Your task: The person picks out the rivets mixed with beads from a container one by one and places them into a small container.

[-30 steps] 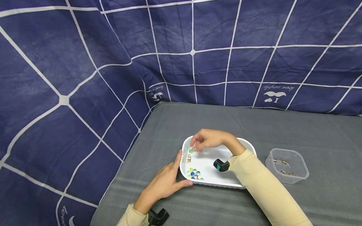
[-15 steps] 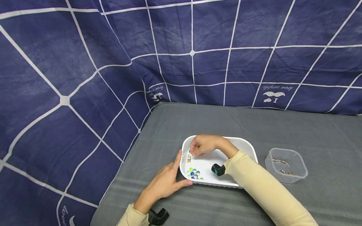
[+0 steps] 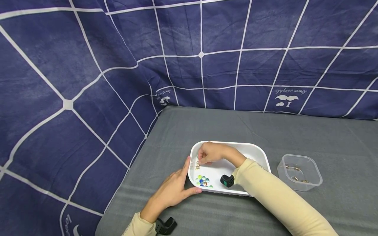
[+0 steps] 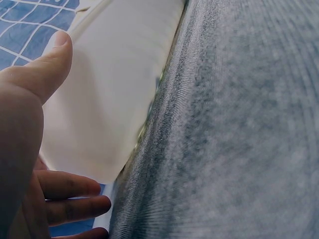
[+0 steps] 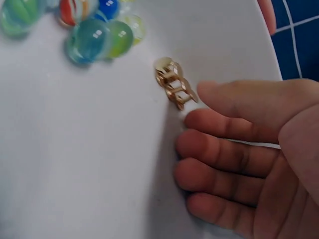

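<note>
Right hand at a small gold-coloured openwork piece of rings and bars [image 5: 172,79], inside a shallow white rounded rectangular tray [image 3: 217,173].
Gold piece lies near the tray's left end, between the right hand [image 3: 214,152] and a cluster of glossy multicoloured glass marbles [image 3: 201,181]. Right thumb and forefinger tips close together at its near end, other fingers bent; cannot tell whether pinched or only touched. Left hand [image 3: 172,190] relaxed, fingers extended, thumb apart, resting against the tray's left corner. Clear square plastic box [image 3: 284,180] to the right, small gold-coloured pieces inside; grey cloth [image 3: 206,124] beneath.
</note>
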Demonstrator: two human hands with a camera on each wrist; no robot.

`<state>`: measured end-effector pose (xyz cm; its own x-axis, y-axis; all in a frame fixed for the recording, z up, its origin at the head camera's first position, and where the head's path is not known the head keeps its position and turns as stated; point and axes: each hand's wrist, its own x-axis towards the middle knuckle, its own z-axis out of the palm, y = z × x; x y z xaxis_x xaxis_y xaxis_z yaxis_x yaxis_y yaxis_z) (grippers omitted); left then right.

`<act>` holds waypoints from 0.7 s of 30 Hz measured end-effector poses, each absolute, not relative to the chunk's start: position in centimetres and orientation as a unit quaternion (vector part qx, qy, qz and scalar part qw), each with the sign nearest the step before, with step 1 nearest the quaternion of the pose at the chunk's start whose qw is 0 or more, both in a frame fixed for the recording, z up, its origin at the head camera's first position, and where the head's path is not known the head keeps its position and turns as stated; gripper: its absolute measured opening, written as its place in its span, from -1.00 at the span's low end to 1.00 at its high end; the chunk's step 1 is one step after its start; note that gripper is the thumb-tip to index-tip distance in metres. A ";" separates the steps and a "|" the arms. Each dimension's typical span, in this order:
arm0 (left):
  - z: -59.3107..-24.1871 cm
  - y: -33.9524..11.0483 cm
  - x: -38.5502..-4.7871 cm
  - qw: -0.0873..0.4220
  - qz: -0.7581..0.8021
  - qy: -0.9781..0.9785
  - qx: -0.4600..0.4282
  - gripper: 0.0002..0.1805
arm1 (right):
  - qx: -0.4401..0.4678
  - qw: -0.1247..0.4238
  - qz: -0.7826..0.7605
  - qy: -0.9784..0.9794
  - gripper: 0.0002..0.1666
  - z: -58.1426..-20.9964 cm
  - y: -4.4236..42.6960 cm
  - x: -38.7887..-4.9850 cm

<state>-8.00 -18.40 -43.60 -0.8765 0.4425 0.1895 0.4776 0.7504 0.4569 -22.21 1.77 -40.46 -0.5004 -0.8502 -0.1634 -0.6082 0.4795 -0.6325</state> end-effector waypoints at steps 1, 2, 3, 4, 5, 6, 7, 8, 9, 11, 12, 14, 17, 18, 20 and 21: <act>-43.6 -18.4 -8.0 0.036 -0.254 -0.934 -0.248 0.22 | -0.442 0.226 -0.256 0.829 -0.81 -40.6 1.7 -22.1; -43.6 -18.4 -8.0 0.037 -0.253 -0.934 -0.250 0.22 | -0.445 0.214 -0.255 0.831 -0.79 -40.6 1.7 -22.1; -43.7 -18.4 -8.0 0.038 -0.253 -0.934 -0.251 0.22 | -0.447 0.204 -0.253 0.833 -0.77 -40.7 1.7 -22.0; -43.7 -18.4 -8.1 0.038 -0.252 -0.934 -0.252 0.22 | -0.449 0.193 -0.252 0.835 -0.75 -40.8 1.6 -22.0; -43.7 -18.4 -8.1 0.039 -0.252 -0.933 -0.253 0.22 | -0.451 0.182 -0.251 0.837 -0.74 -40.9 1.6 -22.0; -43.7 -18.4 -8.1 0.040 -0.252 -0.933 -0.253 0.21 | -0.453 0.172 -0.251 0.838 -0.73 -41.0 1.5 -21.9; -43.7 -18.4 -8.1 0.041 -0.252 -0.933 -0.253 0.21 | -0.455 0.164 -0.251 0.839 -0.72 -41.1 1.5 -21.9; -43.8 -18.4 -8.1 0.041 -0.252 -0.933 -0.253 0.22 | -0.455 0.159 -0.251 0.839 -0.70 -41.2 1.4 -21.9; -43.8 -18.4 -8.1 0.040 -0.252 -0.933 -0.252 0.22 | -0.454 0.157 -0.252 0.840 -0.70 -41.2 1.3 -21.9; -43.8 -18.4 -8.1 0.041 -0.252 -0.934 -0.250 0.21 | -0.457 0.152 -0.252 0.839 -0.70 -41.3 1.3 -21.9; -43.8 -18.4 -8.1 0.041 -0.251 -0.934 -0.249 0.21 | -0.458 0.152 -0.252 0.839 -0.70 -41.4 1.3 -21.9; -43.9 -18.4 -8.0 0.040 -0.251 -0.935 -0.247 0.21 | -0.459 0.152 -0.252 0.838 -0.71 -41.4 1.3 -21.9; -43.9 -18.4 -8.0 0.040 -0.250 -0.935 -0.247 0.22 | -0.455 0.158 -0.251 0.840 -0.75 -41.4 1.2 -21.8; -43.8 -18.4 -8.0 0.040 -0.251 -0.935 -0.246 0.22 | -0.454 0.158 -0.251 0.840 -0.76 -41.3 1.2 -21.8; -43.8 -18.4 -8.0 0.041 -0.251 -0.935 -0.245 0.22 | -0.456 0.158 -0.252 0.839 -0.79 -41.2 1.2 -21.8; -43.8 -18.4 -8.0 0.041 -0.251 -0.936 -0.245 0.22 | -0.456 0.160 -0.252 0.838 -0.80 -41.2 1.2 -21.8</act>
<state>-7.99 -18.41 -43.76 -0.8765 0.4380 0.1997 0.4791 0.7538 0.4498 -21.79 1.18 -41.17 -0.5333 -0.8450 -0.0393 -0.6831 0.4576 -0.5692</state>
